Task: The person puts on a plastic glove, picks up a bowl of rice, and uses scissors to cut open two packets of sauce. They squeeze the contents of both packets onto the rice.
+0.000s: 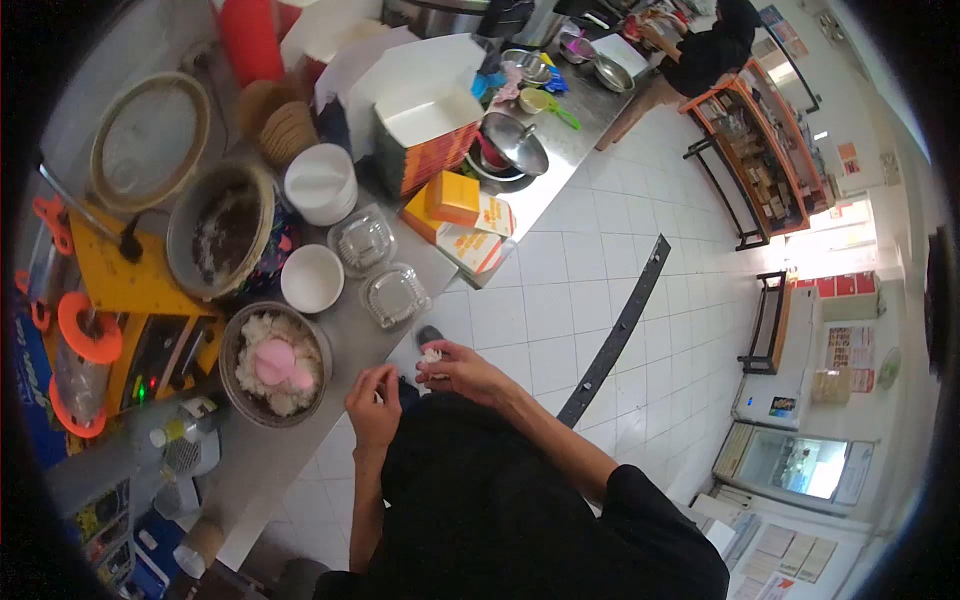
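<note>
My right hand (pixel 468 374) is closed, its fingertips pinching a small white clump (pixel 431 356) that looks like cooked rice. Close beside it, my left hand (pixel 374 408) has its fingers curled together; whatever they may hold is hidden. Both hands are in front of my body, just off the counter's edge. On the counter to the left stands a metal pot of white rice (pixel 290 398), with a pink paddle or scoop (pixel 280 362) lying on the rice.
Clear plastic containers (pixel 393 294), a white bowl (pixel 311 279) and a stack of white bowls (pixel 321 185) crowd the steel counter (pixel 345 345). Beyond are a deep pot (pixel 215 240), stacked paper boxes (pixel 430 130) and yellow boxes (pixel 453 198). Another person (pixel 715 50) works at the far end.
</note>
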Available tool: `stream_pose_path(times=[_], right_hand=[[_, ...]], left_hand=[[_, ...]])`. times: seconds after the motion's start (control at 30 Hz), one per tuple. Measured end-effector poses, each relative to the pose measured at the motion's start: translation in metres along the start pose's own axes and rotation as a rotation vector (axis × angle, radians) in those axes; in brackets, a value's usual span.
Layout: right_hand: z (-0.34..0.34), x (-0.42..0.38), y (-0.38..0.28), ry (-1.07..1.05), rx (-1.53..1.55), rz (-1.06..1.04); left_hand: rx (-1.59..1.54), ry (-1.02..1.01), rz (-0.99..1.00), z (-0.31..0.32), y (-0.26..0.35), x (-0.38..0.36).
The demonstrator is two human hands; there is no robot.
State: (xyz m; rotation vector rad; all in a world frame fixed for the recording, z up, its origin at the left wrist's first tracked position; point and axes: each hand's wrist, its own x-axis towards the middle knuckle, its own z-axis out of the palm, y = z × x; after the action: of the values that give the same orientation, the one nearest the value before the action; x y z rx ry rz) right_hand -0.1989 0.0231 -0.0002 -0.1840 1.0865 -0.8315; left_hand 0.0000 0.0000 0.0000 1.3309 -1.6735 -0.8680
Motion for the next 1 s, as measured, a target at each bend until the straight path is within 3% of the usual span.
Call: stream_pose_path(times=[0.07,0.1,0.3,0.5,0.63,0.7,0.73,0.8,0.87,0.93,1.0], right_hand=[[-0.01,-0.004,0.001,0.023,-0.031,-0.038],[-0.019,-0.017,0.008,-0.061,0.049,-0.03],[-0.133,-0.077,-0.031,0.136,0.181,-0.07],[-0.289,-0.129,-0.05,0.107,0.203,-0.186],[-0.402,-0.149,-0.066,0.163,0.466,-0.263],[-0.454,-0.159,-0.082,0.301,0.662,-0.287],[-0.481,-0.158,-0.087,0.28,0.807,-0.27],[-0.547,-0.147,-0.096,0.151,0.99,-0.311],[-0.615,-0.138,-0.118,0.017,1.108,-0.367],[-0.684,-0.136,-0.164,0.073,1.105,-0.426],[-0.754,-0.14,-0.216,0.129,1.085,-0.465]], left_hand=[[-0.06,-0.106,0.04,0.015,-0.012,0.004],[0.053,-0.131,0.051,0.01,0.008,-0.002],[0.044,-0.164,0.076,0.132,0.05,0.022],[0.056,-0.272,0.048,0.287,0.079,0.042],[0.169,-0.383,0.042,0.366,0.106,0.052],[0.24,-0.401,0.141,0.405,0.119,0.065],[0.27,-0.433,0.059,0.426,0.124,0.071],[0.284,-0.478,0.097,0.477,0.134,0.092],[0.299,-0.522,0.124,0.537,0.142,0.115],[0.3,-0.532,0.253,0.606,0.15,0.142],[0.276,-0.585,0.207,0.683,0.167,0.17]])
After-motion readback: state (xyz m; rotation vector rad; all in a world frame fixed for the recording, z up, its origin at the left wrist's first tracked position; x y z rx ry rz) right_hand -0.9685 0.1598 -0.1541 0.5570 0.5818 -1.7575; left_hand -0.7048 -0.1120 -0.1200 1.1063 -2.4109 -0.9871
